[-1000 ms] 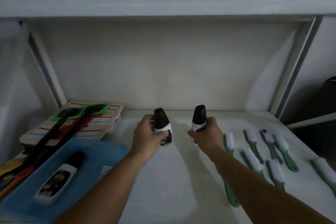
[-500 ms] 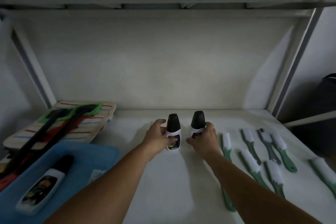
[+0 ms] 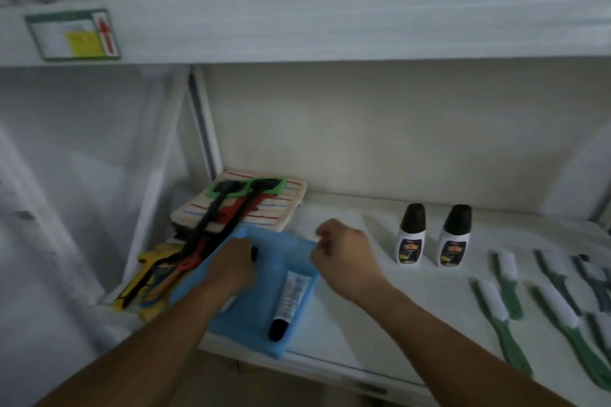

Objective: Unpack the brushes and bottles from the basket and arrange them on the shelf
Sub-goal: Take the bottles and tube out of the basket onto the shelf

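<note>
1. Shelf (image 3: pixel 380 235): white, smooth, matte board with a white back wall. A second white board runs above it. On that board's front edge, at 10 o'clock in the view, sits a green-framed label (image 3: pixel 73 35) with a yellow patch and a red upward arrow; its print is too blurred to read.
2. Basket (image 3: pixel 297 248): light blue plastic, shallow, rectangular with rounded corners. It rests at the shelf's front edge, at 7 o'clock from frame centre.
3. Stack at 11 o'clock from the basket: a cream striped pad (image 3: pixel 284 205) with red and blue lines, and long black- and red-handled tools (image 3: pixel 215 225) lying across it.
4. Brushes (image 3: pixel 506 277): green handles, white bristle heads, lying flat in rows at 4 o'clock, well apart from the basket.
5. Two bottles (image 3: pixel 411 236) stand upright side by side at 3 o'clock: white bodies, black tapered caps, dark label with yellow and orange print, not legible.
6. One white tube-like bottle (image 3: pixel 292 294) with a black cap lies flat inside the basket, cap toward the viewer; grey text unreadable.
7. Left hand (image 3: pixel 231 266): inside the basket, curled over a dark-capped item; grip cannot be confirmed.
8. Right hand (image 3: pixel 344 258): fingers loosely curled, at the basket's right rim; whether it pinches the rim cannot be told.
</note>
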A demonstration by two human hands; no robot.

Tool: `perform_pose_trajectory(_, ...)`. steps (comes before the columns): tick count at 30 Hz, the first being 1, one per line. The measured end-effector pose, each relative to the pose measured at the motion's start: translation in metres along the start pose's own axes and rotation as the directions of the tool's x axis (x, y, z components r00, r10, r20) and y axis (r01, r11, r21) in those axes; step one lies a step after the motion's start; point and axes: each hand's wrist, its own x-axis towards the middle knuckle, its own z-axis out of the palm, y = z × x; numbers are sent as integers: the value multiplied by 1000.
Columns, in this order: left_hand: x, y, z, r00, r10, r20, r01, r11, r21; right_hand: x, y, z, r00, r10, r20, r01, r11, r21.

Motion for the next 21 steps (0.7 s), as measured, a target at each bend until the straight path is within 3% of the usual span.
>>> perform_pose_trajectory(4, -9, -23, 4, 993, 45, 106, -61, 985, 161, 9, -40, 59, 898, 16, 440, 194, 882, -429)
perform_pose_trajectory(7, -13, -22, 8, 990, 78, 119, -110, 949, 295, 15, -45, 90, 832, 113, 543, 283, 755, -591)
perform_pose_trajectory(10, -10, -15, 7, 991, 54, 121, -91, 939, 332, 21, -45, 108, 814, 175, 555, 268, 734, -624)
perform_pose_trajectory(14, -1, -19, 5, 965, -78, 251, 78, 997, 13, 26, -41, 116, 790, 238, 566, 222, 749, -624)
perform_pose_trajectory(17, -1, -25, 11, 939, -157, 305, 225, 952, -205, 30, -33, 120, 805, 305, 510, 59, 813, -579)
perform_pose_trajectory(21, 1, -29, 7, 958, -160, 237, 250, 871, -422, 31, -29, 119, 823, 328, 463, -98, 886, -453)
